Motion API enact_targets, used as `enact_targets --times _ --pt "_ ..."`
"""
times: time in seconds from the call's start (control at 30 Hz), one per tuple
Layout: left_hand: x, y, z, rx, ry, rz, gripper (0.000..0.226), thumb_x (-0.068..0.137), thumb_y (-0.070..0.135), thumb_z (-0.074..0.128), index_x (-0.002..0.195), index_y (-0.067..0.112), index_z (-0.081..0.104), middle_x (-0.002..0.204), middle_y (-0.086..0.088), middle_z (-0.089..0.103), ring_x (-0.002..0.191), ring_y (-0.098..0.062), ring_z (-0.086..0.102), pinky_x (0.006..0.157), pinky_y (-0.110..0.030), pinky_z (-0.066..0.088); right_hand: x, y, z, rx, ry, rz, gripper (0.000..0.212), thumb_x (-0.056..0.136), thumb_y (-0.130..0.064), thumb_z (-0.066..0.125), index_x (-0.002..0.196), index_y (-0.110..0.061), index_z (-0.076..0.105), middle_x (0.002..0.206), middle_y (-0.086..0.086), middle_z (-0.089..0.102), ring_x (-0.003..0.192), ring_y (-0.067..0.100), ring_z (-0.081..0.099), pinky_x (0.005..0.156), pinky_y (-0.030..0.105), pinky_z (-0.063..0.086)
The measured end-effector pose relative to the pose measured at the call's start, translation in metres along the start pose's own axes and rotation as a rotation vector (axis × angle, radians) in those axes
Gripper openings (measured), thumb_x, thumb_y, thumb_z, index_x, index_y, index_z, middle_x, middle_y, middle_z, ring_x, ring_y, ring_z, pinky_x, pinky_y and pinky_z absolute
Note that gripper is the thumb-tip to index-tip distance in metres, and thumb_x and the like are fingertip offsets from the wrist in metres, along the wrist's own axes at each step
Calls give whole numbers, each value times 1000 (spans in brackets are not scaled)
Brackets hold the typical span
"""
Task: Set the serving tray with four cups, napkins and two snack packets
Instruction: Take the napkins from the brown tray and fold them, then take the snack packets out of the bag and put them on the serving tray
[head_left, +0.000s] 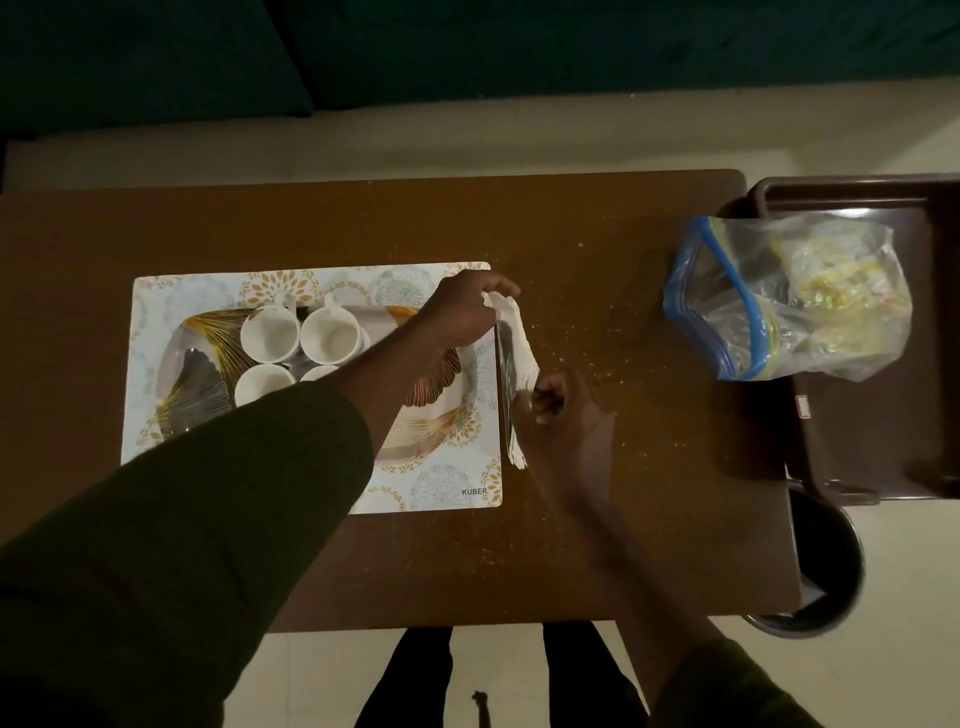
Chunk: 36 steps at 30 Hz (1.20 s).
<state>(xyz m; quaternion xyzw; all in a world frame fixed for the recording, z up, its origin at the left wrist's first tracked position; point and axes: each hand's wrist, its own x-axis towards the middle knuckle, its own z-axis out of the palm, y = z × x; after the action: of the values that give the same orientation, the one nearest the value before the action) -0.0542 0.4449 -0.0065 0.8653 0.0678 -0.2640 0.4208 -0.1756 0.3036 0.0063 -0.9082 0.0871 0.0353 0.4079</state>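
Note:
An oval serving tray with a gold leaf pattern lies on a floral placemat. White cups stand on the tray; two show fully, two more are partly hidden under my left forearm. My left hand pinches the top end of a bundle of white napkins at the placemat's right edge. Around the lower part of that bundle, my right hand is closed. A clear zip bag with yellowish snack packets inside lies at the table's right end.
The brown table is sprinkled with crumbs near the napkins. A dark brown plastic tray carries the zip bag at the right. A round dark bin stands below it. A dark green sofa sits behind the table.

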Motion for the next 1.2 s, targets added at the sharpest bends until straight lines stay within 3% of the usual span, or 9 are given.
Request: enact_targets --times 0.17,0.2,0.27,0.33,0.5,0.6,0.83,1.0,1.2 --pt "-3 1 -2 12 -13 -20 47 88 -6 44 118 20 68 135 -10 60 70 -13 56 62 -31 46 2 -2 0 3 18 -43 9 85 -16 67 86 -13 59 71 -2 62 59 13 57 50 25 44" --pt "-4 2 -2 18 -21 -25 48 87 -7 43 118 20 68 135 -9 60 74 -21 62 57 -33 45 3 -2 0 1 17 -39 8 84 -13 68 85 -13 60 72 -1 63 60 12 57 50 22 42" --pt "-6 5 -1 35 -29 -29 48 87 -9 43 118 18 68 136 -7 59 106 -36 63 73 -34 47 5 -2 0 -9 9 -29 6 83 -8 68 84 -12 63 73 0 65 61 13 57 53 19 39" --pt "-7 7 0 38 -23 -39 47 87 -8 45 120 17 67 135 -5 59 116 -37 58 81 -36 49 6 -2 0 1 -8 -26 5 82 -10 69 82 -12 64 73 1 64 61 14 56 52 21 39" --pt "2 16 -1 4 42 -40 41 87 -3 48 117 19 66 124 -5 62 109 -29 61 60 -16 39 22 -1 -19 28 38 -54 22 84 -37 66 80 -16 62 71 -3 60 61 10 53 51 18 38" --pt "14 31 0 -54 103 -12 33 91 2 51 114 19 67 118 -5 66 106 -26 63 53 -13 36 45 8 -45 15 108 -11 18 85 -33 65 74 -22 57 68 -7 57 59 3 51 51 9 33" --pt "22 79 27 -178 161 54 20 93 11 57 104 24 67 112 -2 68 103 -17 62 84 -33 53 98 30 -110 -13 161 -60 8 84 -15 61 82 -9 67 77 2 68 69 15 63 63 33 53" --pt "20 122 69 -342 77 -60 24 94 11 56 115 21 63 119 -5 65 105 -21 62 87 -39 54 134 53 -154 -59 221 -156 7 82 -7 61 85 -4 67 80 8 69 73 19 64 68 37 54" --pt "24 148 130 -562 -62 -409 35 94 18 57 128 22 48 130 -8 54 110 -26 54 88 -43 52 152 84 -166 -429 2 48 50 76 -50 68 111 -17 55 115 5 56 109 26 49 88 39 42"
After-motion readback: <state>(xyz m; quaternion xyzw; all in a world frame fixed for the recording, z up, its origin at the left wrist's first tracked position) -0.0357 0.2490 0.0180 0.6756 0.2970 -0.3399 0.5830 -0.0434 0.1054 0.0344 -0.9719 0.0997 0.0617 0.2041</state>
